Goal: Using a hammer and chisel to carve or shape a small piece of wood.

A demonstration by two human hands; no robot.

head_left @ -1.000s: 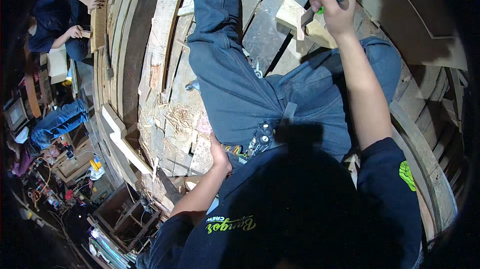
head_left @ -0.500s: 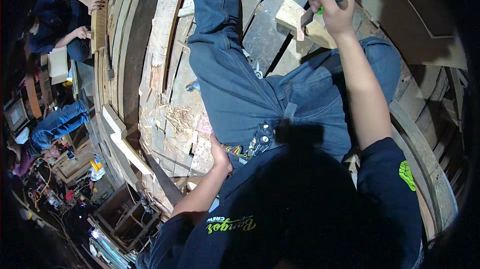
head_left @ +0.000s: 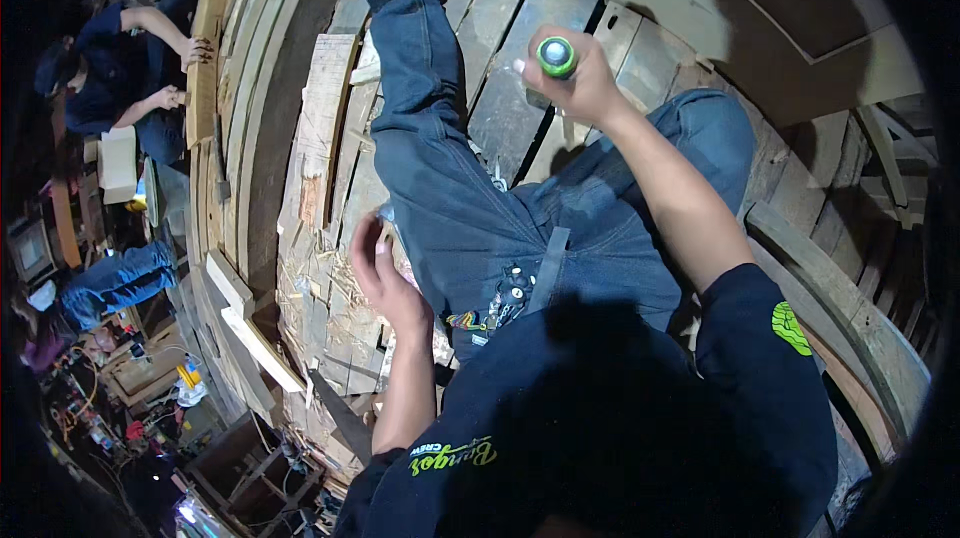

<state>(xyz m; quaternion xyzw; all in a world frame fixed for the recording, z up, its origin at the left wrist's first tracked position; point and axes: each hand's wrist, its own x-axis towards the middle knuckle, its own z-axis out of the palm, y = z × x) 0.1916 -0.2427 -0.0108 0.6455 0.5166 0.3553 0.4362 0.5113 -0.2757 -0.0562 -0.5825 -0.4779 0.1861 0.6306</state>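
Note:
My right hand [head_left: 585, 83] is closed around a green-and-black handled chisel [head_left: 556, 58], seen end-on, above the plank floor [head_left: 510, 58]. A pale wooden block [head_left: 565, 133] is mostly hidden beneath that hand, so contact with the blade cannot be made out. My left hand [head_left: 390, 283] is loosely curved and open beside my left thigh, with its fingertips near a partly hidden small metallic object [head_left: 384, 212]. A loose split board [head_left: 322, 128] lies left of my outstretched leg.
A co-worker [head_left: 105, 73] at upper left grips a wooden beam [head_left: 205, 58]; another person's legs [head_left: 125, 278] show below. Stacked long boards [head_left: 240, 108], cluttered tools and cords at lower left, wood shavings [head_left: 310, 283], a large panel [head_left: 800, 48] and a curved timber [head_left: 840, 308] surround me.
My left hand has lifted from beside my hip and moved up along the thigh. My right hand, with the chisel, has shifted left and down, turning the handle's end upward. The view has shifted slightly.

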